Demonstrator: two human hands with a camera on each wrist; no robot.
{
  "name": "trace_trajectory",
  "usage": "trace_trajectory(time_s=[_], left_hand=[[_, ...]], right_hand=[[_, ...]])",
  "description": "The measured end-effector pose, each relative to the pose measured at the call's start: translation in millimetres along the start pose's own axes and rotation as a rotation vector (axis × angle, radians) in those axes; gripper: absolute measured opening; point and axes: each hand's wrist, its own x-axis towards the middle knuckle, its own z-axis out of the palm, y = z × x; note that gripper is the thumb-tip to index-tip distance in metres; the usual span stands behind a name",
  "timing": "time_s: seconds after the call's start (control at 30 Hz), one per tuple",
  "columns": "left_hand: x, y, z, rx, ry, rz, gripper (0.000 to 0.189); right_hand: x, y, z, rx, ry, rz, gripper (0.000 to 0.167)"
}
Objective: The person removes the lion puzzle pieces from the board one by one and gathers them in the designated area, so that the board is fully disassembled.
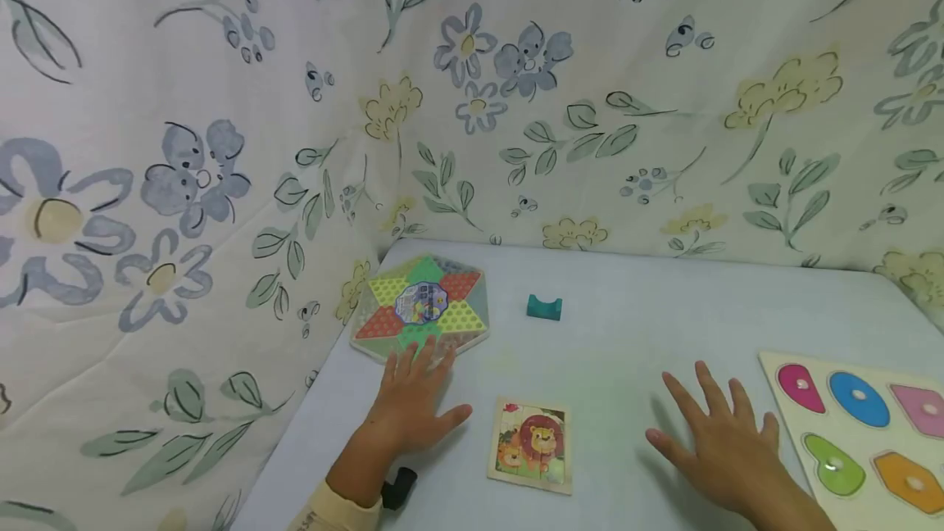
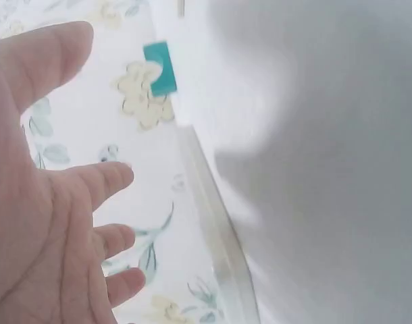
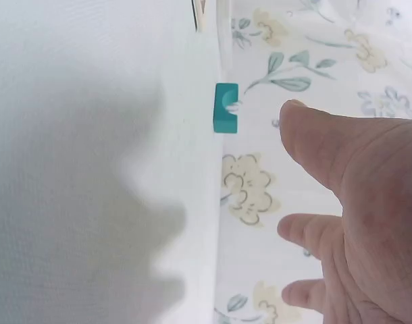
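My left hand [image 1: 410, 412] hovers with fingers spread, just in front of a hexagonal Chinese checkers board [image 1: 383, 293]; it holds nothing. Between the two hands lies a small square lion picture puzzle [image 1: 529, 445] in a wooden frame. My right hand [image 1: 726, 445] has its fingers spread too, holding nothing, left of a wooden shape puzzle board [image 1: 800, 433] with knobbed pieces. Farther back on the table stands a teal block [image 1: 544, 310] with a curved notch in its top; both wrist views show this teal block [image 2: 160, 69] [image 3: 225, 121] beyond the fingers.
The white table [image 1: 627, 310] meets a floral cloth [image 1: 531, 105] at its back and left. A small black object [image 1: 399, 488] sits by the left wrist, partly hidden by the sleeve. The shape board runs out of view at the right edge.
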Motion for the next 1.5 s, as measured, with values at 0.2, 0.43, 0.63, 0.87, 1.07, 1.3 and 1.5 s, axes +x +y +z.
trace_trajectory(time_s=[0.2,0.43,0.63,0.87,1.07,1.3,1.5], left_hand=[[-7.1,17.1,10.3,0.053,-0.118,0.136,0.089],[-20.2,41.8,19.3,0.045,-0.231,0.142,0.088],[-24.5,48.7,22.1,0.008,-0.264,0.105,0.08],[-25.9,54.3,19.3,0.031,-0.276,0.104,0.075],[-25.9,55.7,20.7,0.034,-0.268,0.114,0.074],[-23.1,57.1,25.1,0.052,-0.266,0.124,0.074],[-22.0,54.3,23.9,0.057,-0.264,0.117,0.074]], right_hand=[[-1.2,-12.3,4.5,0.036,0.031,-0.084,0.092],[6.8,-35.8,8.4,0.073,0.054,-0.182,0.086],[16.0,-64.5,9.3,0.144,0.022,-0.232,0.078],[30.5,-105.8,17.5,0.165,-0.045,-0.281,0.067],[39.7,-140.9,32.2,0.187,-0.074,-0.336,0.05],[42.4,-157.6,38.9,0.197,-0.065,-0.357,0.041],[47.3,-165.5,38.0,0.246,-0.09,-0.346,0.039]])
